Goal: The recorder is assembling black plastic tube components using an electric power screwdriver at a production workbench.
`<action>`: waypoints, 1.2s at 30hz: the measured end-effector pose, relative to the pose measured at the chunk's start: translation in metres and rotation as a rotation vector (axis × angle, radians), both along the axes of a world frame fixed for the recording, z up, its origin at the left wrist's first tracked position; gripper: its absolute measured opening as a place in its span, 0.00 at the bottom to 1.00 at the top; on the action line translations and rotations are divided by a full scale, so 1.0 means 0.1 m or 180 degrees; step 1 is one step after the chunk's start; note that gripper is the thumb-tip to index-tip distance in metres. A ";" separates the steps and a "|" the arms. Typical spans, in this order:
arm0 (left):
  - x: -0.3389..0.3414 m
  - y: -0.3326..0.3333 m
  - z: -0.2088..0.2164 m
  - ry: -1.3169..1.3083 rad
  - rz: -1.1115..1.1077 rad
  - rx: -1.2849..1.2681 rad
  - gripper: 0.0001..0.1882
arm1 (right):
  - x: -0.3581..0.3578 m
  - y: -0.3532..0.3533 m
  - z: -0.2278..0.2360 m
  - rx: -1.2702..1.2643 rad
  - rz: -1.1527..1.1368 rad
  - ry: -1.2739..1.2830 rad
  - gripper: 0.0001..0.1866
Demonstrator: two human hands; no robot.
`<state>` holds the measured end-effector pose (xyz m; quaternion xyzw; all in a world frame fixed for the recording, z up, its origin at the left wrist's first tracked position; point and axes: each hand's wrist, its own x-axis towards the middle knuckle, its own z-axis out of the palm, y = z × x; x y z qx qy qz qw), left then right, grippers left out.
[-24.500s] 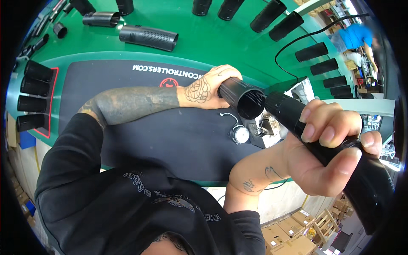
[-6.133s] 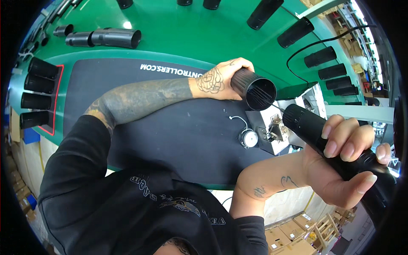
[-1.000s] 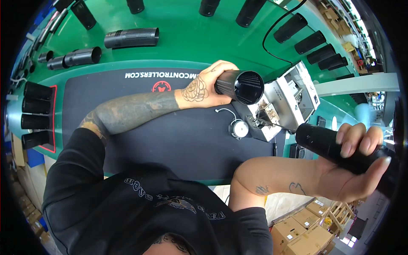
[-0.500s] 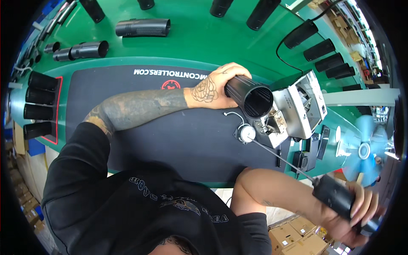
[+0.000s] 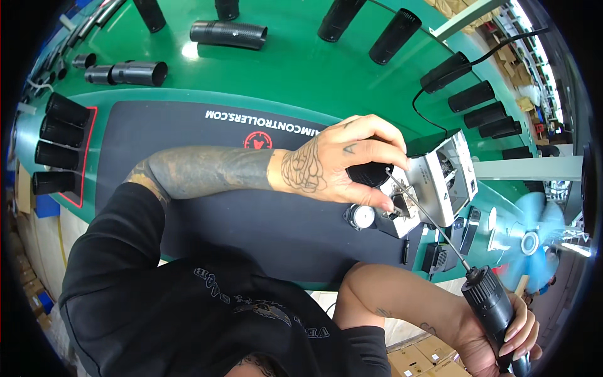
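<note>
My left hand (image 5: 339, 160) curls over a black perforated tube (image 5: 367, 174), fingers on its far side and thumb on its near side; most of the tube is hidden under the hand. My right hand (image 5: 518, 333) grips a black power screwdriver (image 5: 488, 301) at the lower right. Its long thin bit (image 5: 427, 217) slants up to the left, with its tip at the tube, between my left fingers and thumb. Just right of my left hand stands a silver metal screw feeder (image 5: 433, 188). A small round white-topped part (image 5: 361, 217) lies below the left hand.
The dark mat (image 5: 207, 213) lies on a green table (image 5: 301, 69). More black tubes stand or lie at the back, on the left edge (image 5: 56, 155) and at the right (image 5: 471, 95). A blue fan (image 5: 531, 242) spins at the right, near a grey beam (image 5: 534, 166).
My left hand has shifted over the tube, whose open end no longer faces me. The screwdriver has swung so that its tip moved from the round part up to the tube.
</note>
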<state>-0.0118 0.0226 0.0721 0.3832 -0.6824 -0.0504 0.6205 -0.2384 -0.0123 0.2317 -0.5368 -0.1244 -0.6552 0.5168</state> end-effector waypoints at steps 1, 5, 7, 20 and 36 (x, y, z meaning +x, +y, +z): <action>-0.02 0.01 0.00 0.0230 0.0025 0.0083 0.23 | 0.01 0.00 0.00 0.0038 0.0111 -0.0119 0.20; 0.02 0.03 -0.01 0.0122 0.0084 0.0059 0.17 | 0.01 0.00 0.00 0.0196 0.0381 -0.0387 0.21; 0.03 0.02 -0.01 0.0048 0.0097 -0.0003 0.16 | 0.02 0.00 0.00 0.0211 0.0348 -0.0436 0.21; 0.05 -0.02 0.00 0.0210 -0.0015 -0.0091 0.12 | -0.05 -0.03 0.00 0.0154 0.0224 -0.0277 0.21; 0.14 -0.04 0.01 -0.0432 -0.0213 -0.0157 0.17 | -0.02 -0.01 -0.01 0.0106 0.0178 -0.0017 0.22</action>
